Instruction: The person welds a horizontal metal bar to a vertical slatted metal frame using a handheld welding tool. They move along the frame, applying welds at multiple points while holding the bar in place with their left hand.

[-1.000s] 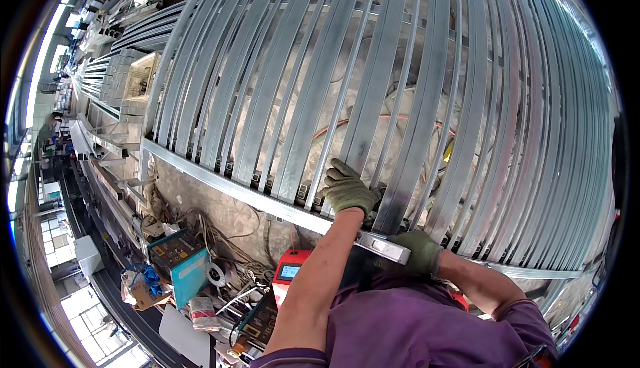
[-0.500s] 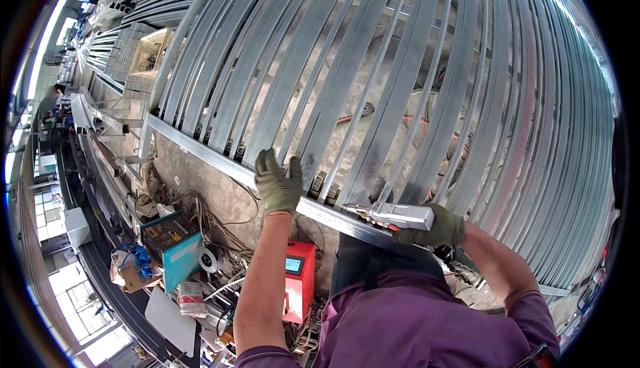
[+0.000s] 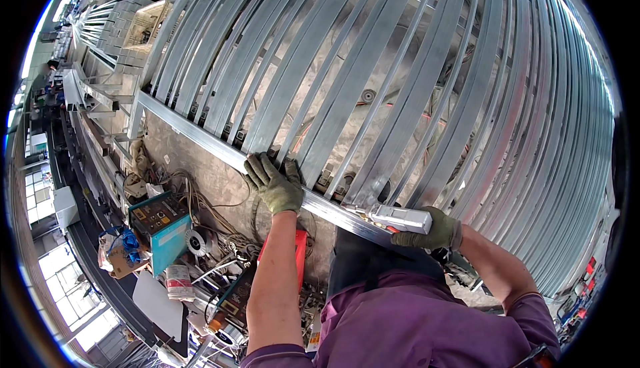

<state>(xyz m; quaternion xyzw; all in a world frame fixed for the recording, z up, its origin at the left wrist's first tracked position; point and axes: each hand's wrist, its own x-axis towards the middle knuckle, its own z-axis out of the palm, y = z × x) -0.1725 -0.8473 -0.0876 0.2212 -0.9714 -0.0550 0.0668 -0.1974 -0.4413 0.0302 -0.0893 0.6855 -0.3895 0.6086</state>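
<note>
My left hand [image 3: 275, 185], in a green work glove, lies flat with fingers spread on the near rail [image 3: 200, 135] of a large galvanized steel frame. Its fingertips touch the end of a flat steel bar [image 3: 280, 98]. My right hand [image 3: 437, 229], gloved alike, is closed around a silver, box-bodied welding gun [image 3: 403, 219]. The gun's narrow tip points left, at the rail where another bar [image 3: 373, 168] ends. Its grip is mostly hidden under my fingers.
A teal power unit [image 3: 167, 235] stands at the lower left beside a wire spool [image 3: 196, 242] and tangled cables [image 3: 207, 215]. Close to my left forearm is a red machine [image 3: 301, 251]. A plastic crate [image 3: 145, 25] sits at the far left. Cables run on the floor below the bars.
My left hand has flattened, its fingers spreading over the rail and bar end. The welding gun stays at nearly the same spot on the rail. The whole view has shifted slightly.
</note>
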